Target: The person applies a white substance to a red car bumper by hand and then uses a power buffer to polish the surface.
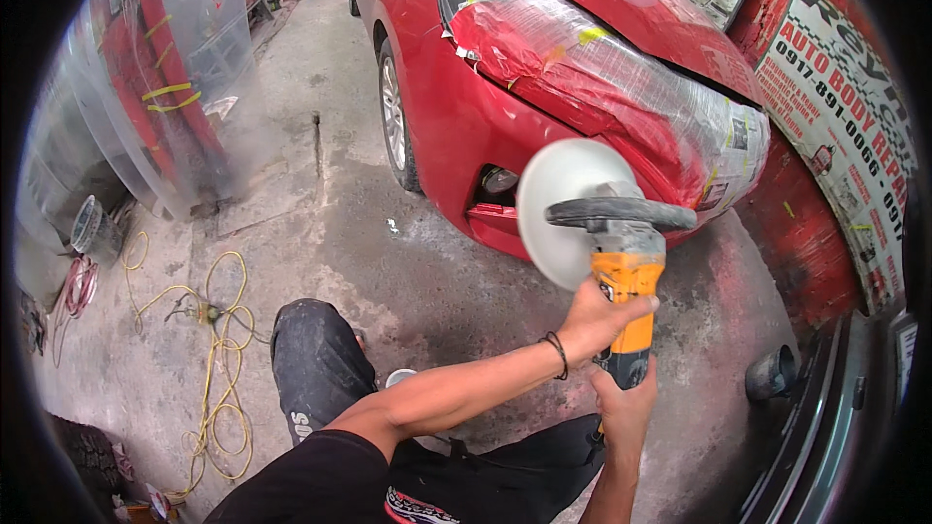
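Observation:
Both my hands are wrapped around an orange and black car polisher (pixel 631 296), held upright in front of the red car. My left hand (pixel 597 322), with dark bands at the wrist, is closed on the middle of its body. Lower down, my right hand (pixel 626 408) grips the black rear end of the handle. The polisher's round white pad (pixel 558 213) faces the front bumper (pixel 456 199); whether it touches the paint I cannot tell. A black loop handle crosses the tool head. Plastic film and tape (pixel 670 97) cover the car's front and headlight area.
A yellow extension cord (pixel 228 369) lies coiled on the concrete floor at left. Plastic sheeting (pixel 184 68) hangs at far left, near a bucket (pixel 95 228). A dark bucket (pixel 772 372) stands at right, below a printed sign (pixel 840 126) on the red wall.

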Tool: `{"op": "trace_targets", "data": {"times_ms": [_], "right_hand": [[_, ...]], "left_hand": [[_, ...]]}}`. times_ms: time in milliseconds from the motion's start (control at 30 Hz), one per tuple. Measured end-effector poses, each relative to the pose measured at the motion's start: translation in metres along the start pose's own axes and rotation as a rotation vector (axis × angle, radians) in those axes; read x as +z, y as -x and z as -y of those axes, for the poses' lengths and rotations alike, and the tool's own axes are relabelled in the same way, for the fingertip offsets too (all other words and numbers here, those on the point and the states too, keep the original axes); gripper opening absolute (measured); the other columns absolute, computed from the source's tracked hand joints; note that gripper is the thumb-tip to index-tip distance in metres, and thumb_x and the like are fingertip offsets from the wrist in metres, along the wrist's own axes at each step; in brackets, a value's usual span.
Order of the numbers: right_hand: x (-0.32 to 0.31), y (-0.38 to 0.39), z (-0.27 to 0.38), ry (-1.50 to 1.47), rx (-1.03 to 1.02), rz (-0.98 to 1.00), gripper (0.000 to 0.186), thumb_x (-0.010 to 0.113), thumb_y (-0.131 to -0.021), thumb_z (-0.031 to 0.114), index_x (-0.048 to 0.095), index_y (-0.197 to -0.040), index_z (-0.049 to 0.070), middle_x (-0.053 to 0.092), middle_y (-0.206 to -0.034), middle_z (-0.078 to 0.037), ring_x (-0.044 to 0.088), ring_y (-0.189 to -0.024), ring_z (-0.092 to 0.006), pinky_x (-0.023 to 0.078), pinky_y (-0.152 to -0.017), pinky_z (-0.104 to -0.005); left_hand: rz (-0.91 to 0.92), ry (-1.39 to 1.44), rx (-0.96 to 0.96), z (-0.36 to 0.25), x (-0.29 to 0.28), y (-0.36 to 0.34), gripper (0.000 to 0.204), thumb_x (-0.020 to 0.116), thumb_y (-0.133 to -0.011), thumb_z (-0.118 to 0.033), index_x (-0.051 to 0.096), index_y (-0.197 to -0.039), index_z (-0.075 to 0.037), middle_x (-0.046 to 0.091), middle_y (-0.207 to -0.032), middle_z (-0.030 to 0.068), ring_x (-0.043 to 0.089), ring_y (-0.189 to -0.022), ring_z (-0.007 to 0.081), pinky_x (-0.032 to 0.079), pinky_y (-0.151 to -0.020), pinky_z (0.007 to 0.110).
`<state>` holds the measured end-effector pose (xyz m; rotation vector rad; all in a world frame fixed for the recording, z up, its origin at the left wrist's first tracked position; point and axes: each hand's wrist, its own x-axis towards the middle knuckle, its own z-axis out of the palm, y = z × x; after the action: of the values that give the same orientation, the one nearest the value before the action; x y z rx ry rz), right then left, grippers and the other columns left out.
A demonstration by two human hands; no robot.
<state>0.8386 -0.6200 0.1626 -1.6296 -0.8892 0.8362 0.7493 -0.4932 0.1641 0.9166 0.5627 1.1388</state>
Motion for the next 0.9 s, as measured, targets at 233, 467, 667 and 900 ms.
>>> {"op": "trace_targets", "data": {"times_ms": [233, 467, 667, 900], "right_hand": [[0.012, -0.003, -0.001, 0.028, 0.042, -0.022, 0.057, 0.089, -0.081, 0.006, 0.059, -0.129, 0.0, 0.07, -0.104, -0.004, 0.066, -0.083, -0.0113, 0.055, -0.073, -0.0273], [0.073, -0.018, 0.036, 0.012, -0.191, 0.21, 0.07, 0.095, -0.081, 0.009, 0.057, -0.139, -0.002, 0.072, -0.12, -0.007, 0.068, -0.109, -0.0159, 0.056, -0.096, -0.0346], [0.102, -0.031, 0.032, 0.014, -0.219, 0.263, 0.076, 0.098, -0.078, 0.018, 0.058, -0.141, -0.001, 0.075, -0.116, -0.008, 0.071, -0.106, -0.0169, 0.058, -0.094, -0.0358], [0.041, -0.01, -0.005, 0.029, -0.139, 0.102, 0.073, 0.098, -0.078, 0.016, 0.059, -0.137, -0.002, 0.074, -0.114, -0.008, 0.07, -0.102, -0.0167, 0.058, -0.091, -0.0354]], "left_hand": [[-0.003, 0.029, 0.042, -0.005, -0.009, -0.001, 0.047, 0.088, -0.093, -0.019, 0.068, -0.132, -0.001, 0.076, -0.117, 0.007, 0.074, -0.105, 0.016, 0.061, -0.093, 0.036], [-0.145, -0.053, 0.225, -0.061, -0.064, -0.002, 0.05, 0.09, -0.092, -0.017, 0.065, -0.131, 0.001, 0.077, -0.116, 0.0071, 0.074, -0.104, 0.0166, 0.062, -0.092, 0.036], [-0.27, 0.039, 0.249, -0.082, -0.09, -0.001, 0.036, 0.087, -0.094, -0.013, 0.07, -0.123, 0.001, 0.078, -0.106, 0.008, 0.076, -0.09, 0.016, 0.065, -0.079, 0.035], [-0.111, -0.079, 0.101, -0.03, -0.042, 0.007, 0.039, 0.089, -0.092, -0.015, 0.07, -0.122, 0.003, 0.079, -0.109, 0.0086, 0.076, -0.096, 0.0168, 0.064, -0.084, 0.036]]}}
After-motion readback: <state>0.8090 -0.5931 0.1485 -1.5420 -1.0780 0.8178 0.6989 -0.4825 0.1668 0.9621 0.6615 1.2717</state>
